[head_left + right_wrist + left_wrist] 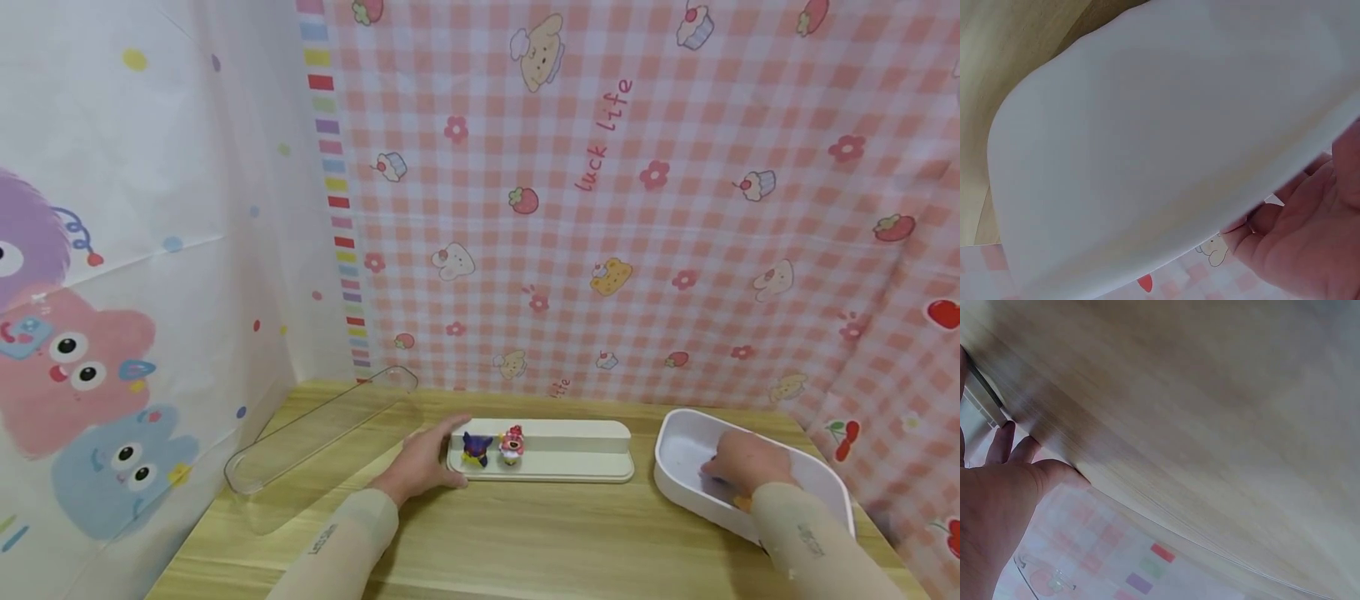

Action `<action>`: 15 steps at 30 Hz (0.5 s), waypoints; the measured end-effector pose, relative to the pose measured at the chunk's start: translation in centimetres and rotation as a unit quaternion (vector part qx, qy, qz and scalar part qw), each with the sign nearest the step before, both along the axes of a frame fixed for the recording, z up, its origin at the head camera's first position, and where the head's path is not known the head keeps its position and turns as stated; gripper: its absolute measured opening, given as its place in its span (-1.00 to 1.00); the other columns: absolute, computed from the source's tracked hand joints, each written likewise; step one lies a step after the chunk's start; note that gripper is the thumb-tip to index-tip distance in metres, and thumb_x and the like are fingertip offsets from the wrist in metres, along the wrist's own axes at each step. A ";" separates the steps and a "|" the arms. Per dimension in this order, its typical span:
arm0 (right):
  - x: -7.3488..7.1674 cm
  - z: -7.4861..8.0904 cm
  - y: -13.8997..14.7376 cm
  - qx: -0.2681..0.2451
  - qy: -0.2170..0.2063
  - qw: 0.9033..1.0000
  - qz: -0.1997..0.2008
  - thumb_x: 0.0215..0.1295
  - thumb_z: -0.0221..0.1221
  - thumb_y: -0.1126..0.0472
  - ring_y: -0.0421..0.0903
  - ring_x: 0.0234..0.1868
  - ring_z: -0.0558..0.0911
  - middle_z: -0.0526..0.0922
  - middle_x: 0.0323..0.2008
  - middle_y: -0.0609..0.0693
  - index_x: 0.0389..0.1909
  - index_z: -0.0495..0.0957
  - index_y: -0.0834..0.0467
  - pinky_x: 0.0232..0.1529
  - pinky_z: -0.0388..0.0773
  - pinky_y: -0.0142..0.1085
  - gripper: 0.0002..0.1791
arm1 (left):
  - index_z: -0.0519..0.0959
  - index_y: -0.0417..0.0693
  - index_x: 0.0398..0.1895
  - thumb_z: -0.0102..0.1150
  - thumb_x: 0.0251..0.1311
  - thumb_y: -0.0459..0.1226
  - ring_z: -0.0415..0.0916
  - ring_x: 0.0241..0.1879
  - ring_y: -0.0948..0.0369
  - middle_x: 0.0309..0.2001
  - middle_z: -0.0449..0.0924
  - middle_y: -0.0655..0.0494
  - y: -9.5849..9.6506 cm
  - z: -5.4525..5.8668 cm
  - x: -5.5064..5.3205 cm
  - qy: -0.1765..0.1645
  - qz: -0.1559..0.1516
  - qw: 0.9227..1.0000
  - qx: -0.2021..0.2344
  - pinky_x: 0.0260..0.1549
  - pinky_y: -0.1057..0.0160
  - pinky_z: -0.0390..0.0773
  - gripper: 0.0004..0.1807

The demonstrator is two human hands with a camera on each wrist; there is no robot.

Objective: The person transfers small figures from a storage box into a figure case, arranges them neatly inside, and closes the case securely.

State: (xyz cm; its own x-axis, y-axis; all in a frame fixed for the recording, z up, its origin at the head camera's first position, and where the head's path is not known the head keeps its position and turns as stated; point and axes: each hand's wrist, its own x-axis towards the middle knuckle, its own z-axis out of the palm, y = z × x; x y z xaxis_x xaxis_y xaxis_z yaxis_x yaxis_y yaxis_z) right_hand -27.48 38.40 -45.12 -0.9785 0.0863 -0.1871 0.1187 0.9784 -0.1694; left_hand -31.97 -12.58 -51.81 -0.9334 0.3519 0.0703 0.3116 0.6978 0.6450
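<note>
Our left hand (423, 462) grips tray (570, 468) across its left end, beside two figures (512, 447). Tray's long axis runs left-right, bare stretch toward our right hand (752, 463), down in bin (678, 446); its hold we cannot tell.
</note>
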 end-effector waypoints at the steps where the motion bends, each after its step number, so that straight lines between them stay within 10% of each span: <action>1: 0.0 -0.1 0.0 -0.002 0.003 1.000 -0.002 0.27 0.37 0.01 -0.04 -0.45 0.52 0.56 -0.56 -0.01 -0.63 0.49 0.06 -0.40 0.45 -0.09 -0.63 | 0.31 0.21 0.63 0.75 -0.07 -0.18 0.38 0.54 -0.21 0.54 0.46 -0.10 0.0 0.0 0.0 0.000 0.000 1.000 0.001 0.57 -0.45 0.11 0.14; 15: -0.3 -1.4 0.2 -0.032 0.036 0.999 0.001 0.14 0.33 0.26 0.03 -0.38 0.55 0.65 -0.39 0.14 -0.35 0.58 0.28 -0.36 0.55 -0.05 -0.83 | 0.31 0.23 0.63 0.75 -0.07 -0.17 0.40 0.53 -0.20 0.54 0.47 -0.09 0.1 -0.6 -0.1 0.005 -0.001 1.000 -0.004 0.56 -0.46 0.09 0.14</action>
State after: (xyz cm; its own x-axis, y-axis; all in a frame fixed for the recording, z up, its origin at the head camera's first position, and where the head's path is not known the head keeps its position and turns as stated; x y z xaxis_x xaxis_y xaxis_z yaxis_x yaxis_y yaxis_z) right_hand -27.77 38.64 -46.54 -0.9898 0.0743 -0.1219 0.1020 0.9653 -0.2403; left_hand -32.08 -12.53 -52.40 -0.9321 0.3541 0.0766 0.3189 0.7018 0.6370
